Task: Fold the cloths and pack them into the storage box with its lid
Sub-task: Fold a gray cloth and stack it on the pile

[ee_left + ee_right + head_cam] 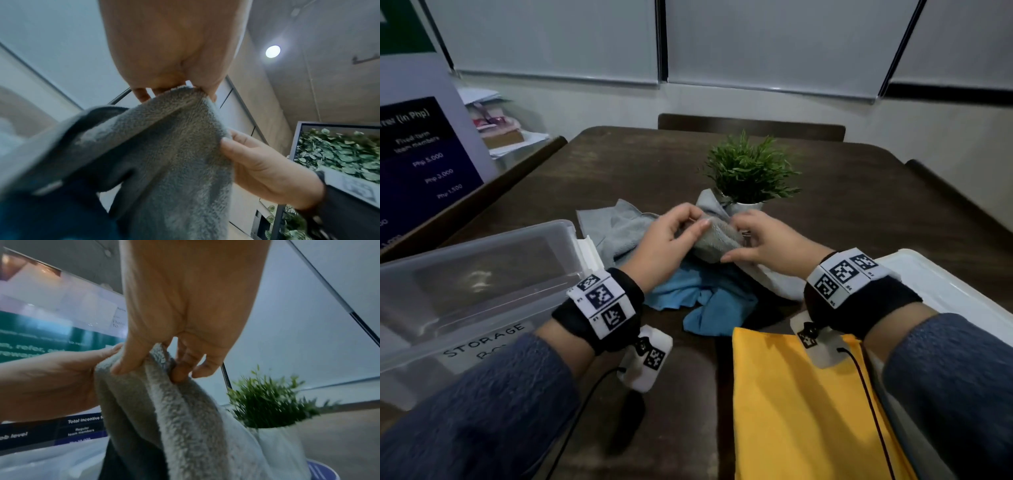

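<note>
On the dark table, both hands hold up a grey terry cloth (717, 241) above a pile of cloths. My left hand (697, 221) pinches its top edge between thumb and fingers, shown close in the left wrist view (179, 88) with the cloth (174, 146) hanging below. My right hand (736, 236) pinches the other side of it (148, 366), and the cloth (174, 410) drapes down in folds. A crumpled blue cloth (709, 301) lies beneath, a light grey cloth (616, 226) behind it. A folded yellow cloth (801, 411) lies near me.
The clear storage box (482, 260) stands open at the left, labelled on its front wall. Its white lid (941, 291) lies at the right. A small potted plant (750, 171) stands just behind the hands. A sign board (421, 147) leans at the far left.
</note>
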`<move>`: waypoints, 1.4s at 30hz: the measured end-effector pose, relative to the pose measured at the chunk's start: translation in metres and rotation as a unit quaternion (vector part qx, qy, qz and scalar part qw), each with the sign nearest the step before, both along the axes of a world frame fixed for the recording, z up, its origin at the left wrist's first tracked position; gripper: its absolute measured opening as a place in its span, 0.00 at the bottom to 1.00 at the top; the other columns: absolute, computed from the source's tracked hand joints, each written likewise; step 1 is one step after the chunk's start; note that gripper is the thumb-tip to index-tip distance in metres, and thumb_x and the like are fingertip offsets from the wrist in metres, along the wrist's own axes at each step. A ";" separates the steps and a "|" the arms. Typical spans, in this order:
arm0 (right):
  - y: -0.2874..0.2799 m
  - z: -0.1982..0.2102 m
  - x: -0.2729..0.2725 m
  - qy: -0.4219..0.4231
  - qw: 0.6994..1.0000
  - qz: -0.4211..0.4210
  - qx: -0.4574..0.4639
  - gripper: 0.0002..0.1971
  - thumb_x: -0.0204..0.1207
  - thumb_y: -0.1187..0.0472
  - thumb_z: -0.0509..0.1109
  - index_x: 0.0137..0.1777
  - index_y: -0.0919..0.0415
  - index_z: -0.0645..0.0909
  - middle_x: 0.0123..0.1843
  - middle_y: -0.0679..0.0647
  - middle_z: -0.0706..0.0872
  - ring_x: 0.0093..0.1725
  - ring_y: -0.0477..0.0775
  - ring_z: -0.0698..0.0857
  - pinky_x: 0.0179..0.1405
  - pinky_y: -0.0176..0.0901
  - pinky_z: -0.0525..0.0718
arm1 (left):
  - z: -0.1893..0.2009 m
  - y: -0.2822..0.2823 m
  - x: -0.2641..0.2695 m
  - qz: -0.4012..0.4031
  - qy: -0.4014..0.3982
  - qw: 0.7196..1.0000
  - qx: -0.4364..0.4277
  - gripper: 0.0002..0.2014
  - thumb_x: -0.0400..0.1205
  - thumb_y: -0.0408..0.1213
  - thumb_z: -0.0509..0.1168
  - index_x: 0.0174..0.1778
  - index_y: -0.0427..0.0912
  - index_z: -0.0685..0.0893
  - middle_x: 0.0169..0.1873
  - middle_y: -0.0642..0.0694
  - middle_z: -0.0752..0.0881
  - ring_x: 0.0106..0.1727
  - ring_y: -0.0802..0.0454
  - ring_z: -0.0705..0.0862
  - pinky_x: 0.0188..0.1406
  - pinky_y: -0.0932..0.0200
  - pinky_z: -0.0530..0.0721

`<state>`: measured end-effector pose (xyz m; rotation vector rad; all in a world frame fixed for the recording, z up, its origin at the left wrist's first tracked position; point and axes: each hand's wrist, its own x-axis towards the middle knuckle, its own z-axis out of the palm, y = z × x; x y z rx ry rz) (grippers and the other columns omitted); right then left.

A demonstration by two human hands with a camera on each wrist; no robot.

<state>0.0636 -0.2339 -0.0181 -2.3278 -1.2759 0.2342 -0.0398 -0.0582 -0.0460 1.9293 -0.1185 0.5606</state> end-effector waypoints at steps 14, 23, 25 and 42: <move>0.003 0.107 -0.124 -0.099 0.966 0.013 0.237 0.13 0.72 0.57 0.77 0.37 0.50 0.73 0.32 0.42 0.78 0.32 0.36 0.77 0.34 0.32 0.71 | 0.095 0.032 -0.135 0.014 0.095 0.992 0.087 0.22 0.64 0.55 0.80 0.41 0.41 0.86 0.34 0.47 0.87 0.36 0.55 0.83 0.40 0.56 0.80; -0.014 0.108 -0.133 -0.228 0.950 -0.131 0.170 0.23 0.68 0.42 0.78 0.37 0.54 0.68 0.30 0.45 0.74 0.35 0.54 0.75 0.34 0.47 0.66 | 0.090 0.077 -0.208 0.132 0.024 0.991 0.002 0.12 0.81 0.44 0.67 0.34 0.41 0.81 0.24 0.59 0.77 0.28 0.62 0.75 0.30 0.67 0.73; -0.020 0.104 -0.131 -0.225 0.953 -0.131 0.157 0.27 0.62 0.39 0.79 0.39 0.53 0.66 0.32 0.44 0.74 0.36 0.54 0.73 0.35 0.48 0.65 | 0.097 0.081 -0.216 0.157 -0.029 0.987 -0.035 0.12 0.78 0.46 0.69 0.33 0.45 0.80 0.20 0.61 0.75 0.25 0.65 0.72 0.27 0.70 0.71; -0.052 0.086 -0.124 -0.103 0.984 -0.144 0.014 0.18 0.71 0.48 0.78 0.26 0.57 0.80 0.21 0.49 0.73 0.26 0.50 0.71 0.26 0.42 0.65 | 0.086 0.105 -0.231 0.381 0.272 0.823 0.322 0.20 0.70 0.69 0.67 0.43 0.57 0.85 0.50 0.44 0.70 0.62 0.37 0.69 0.62 0.45 0.73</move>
